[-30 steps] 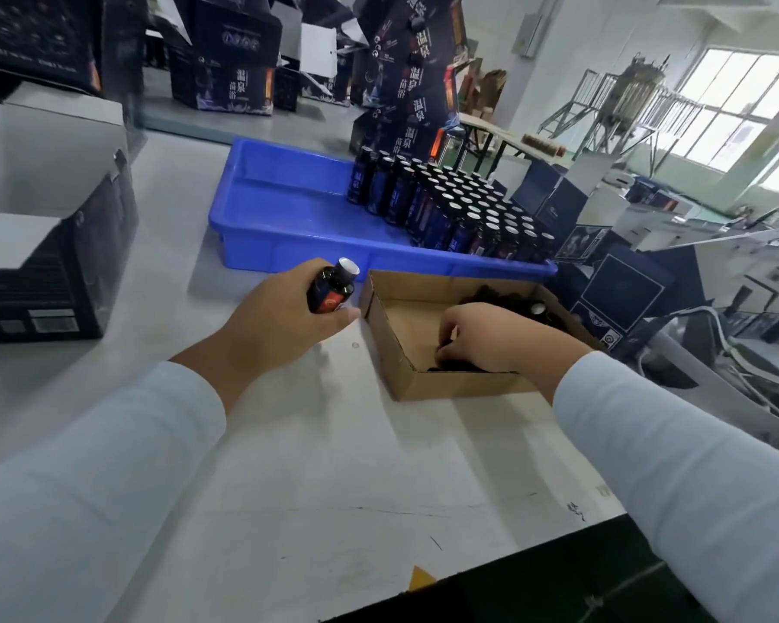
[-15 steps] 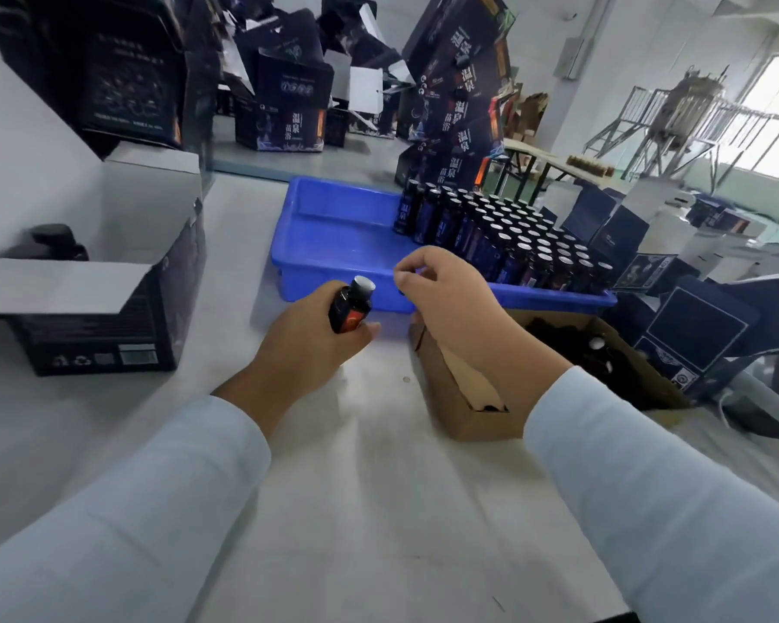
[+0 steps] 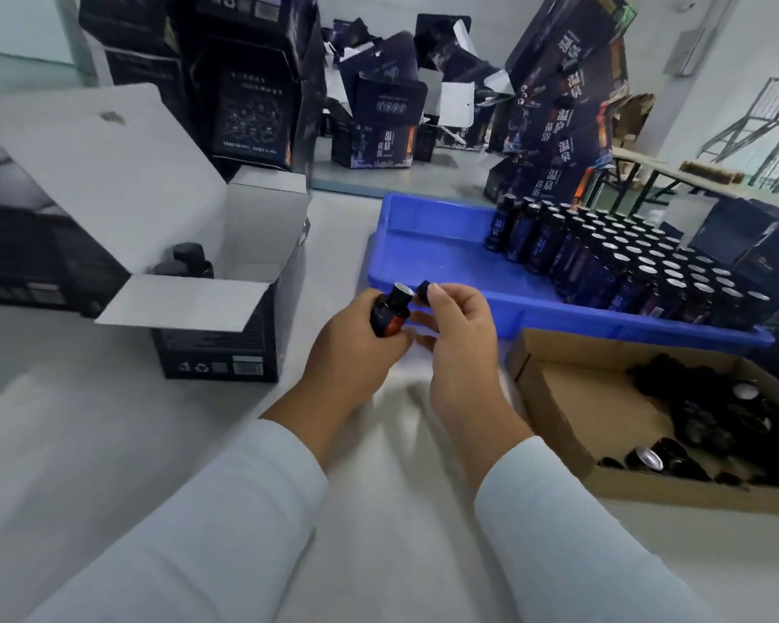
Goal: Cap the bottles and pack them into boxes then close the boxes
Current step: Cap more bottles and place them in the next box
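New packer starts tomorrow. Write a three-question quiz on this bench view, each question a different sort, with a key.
1. True or false: the bottle in the left hand already wears its cap.
2. The right hand pinches: A) a cap B) a label C) a box flap.
3. Fill in: the loose caps lie in the brown ___, right of the hands.

Key: 1 false, its foil-sealed mouth is bare, the cap beside it. 2 A. 3 carton.
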